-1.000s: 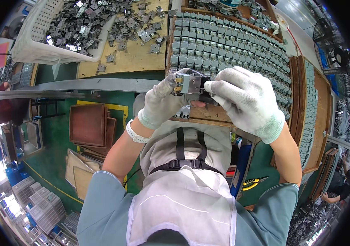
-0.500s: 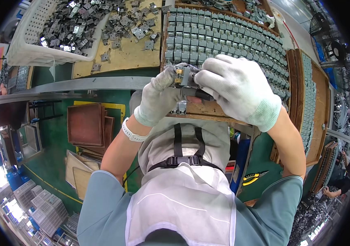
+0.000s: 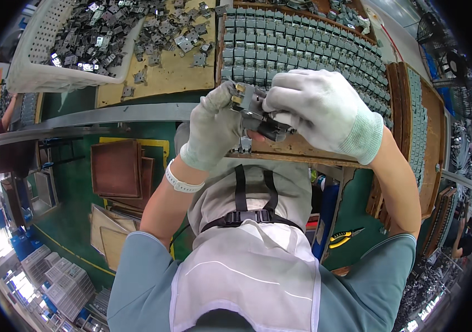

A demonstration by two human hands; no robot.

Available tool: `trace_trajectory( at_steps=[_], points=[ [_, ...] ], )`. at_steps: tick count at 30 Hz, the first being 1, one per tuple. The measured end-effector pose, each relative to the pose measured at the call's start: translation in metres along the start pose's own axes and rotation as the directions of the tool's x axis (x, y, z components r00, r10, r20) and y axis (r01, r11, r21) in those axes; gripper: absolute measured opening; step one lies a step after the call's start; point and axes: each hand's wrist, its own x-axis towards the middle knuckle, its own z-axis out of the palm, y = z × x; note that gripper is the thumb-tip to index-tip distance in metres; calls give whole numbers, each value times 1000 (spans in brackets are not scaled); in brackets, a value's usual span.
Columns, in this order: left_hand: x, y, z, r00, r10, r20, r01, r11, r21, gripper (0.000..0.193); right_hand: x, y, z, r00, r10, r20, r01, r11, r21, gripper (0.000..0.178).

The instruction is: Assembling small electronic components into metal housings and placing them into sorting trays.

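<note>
Both hands wear white knit gloves and meet over the near edge of a wooden tray (image 3: 297,152). My left hand (image 3: 213,130) is closed on a small grey component (image 3: 245,99) with brass-coloured terminals, its fingers along the left side. Over the right side of that component, my right hand (image 3: 321,108) is closed, thumb and fingers bent inward. A black cylindrical piece (image 3: 272,130) shows below, between the hands. What the right fingertips grip is partly hidden. Rows of similar grey components (image 3: 302,47) fill the tray beyond my hands.
At the back left, a white perforated basket (image 3: 28,72) of metal parts stands beside a yellowish board (image 3: 161,77) with scattered metal pieces. A metal rail (image 3: 130,113) crosses at left. More wooden trays (image 3: 429,149) stand at right. Yellow-handled pliers (image 3: 342,238) lie at lower right.
The grey component has tilted between my hands, its terminal end rising. My right hand has shifted slightly right, and more of the black piece shows below it.
</note>
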Motion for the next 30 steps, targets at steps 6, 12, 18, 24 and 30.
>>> trace_trajectory(
  at_steps=[6, 12, 18, 24, 30],
  points=[
    [0, 7, -6, 998, -66, 7, 66, 997, -34, 50, -11, 8, -4, 959, 241, -148, -197, 946, 259, 17],
    [-6, 2, -2, 986, 57, 156, -95, 963, 252, 79, -11, -8, 7, 932, 221, -286, -134, 947, 292, 14],
    [-7, 3, 3, 976, 101, 194, -167, 917, 363, 80, -12, -17, 11, 936, 70, -344, -90, 995, -41, 14],
    [-4, 6, -5, 992, 84, 98, -101, 976, 193, 93, -18, -17, 2, 861, 21, -508, 13, 998, 63, 20],
    [-6, -1, -28, 975, 103, 195, -87, 992, -86, 72, -15, -20, 4, 947, -53, -317, -17, 976, -217, 33]
  ],
)
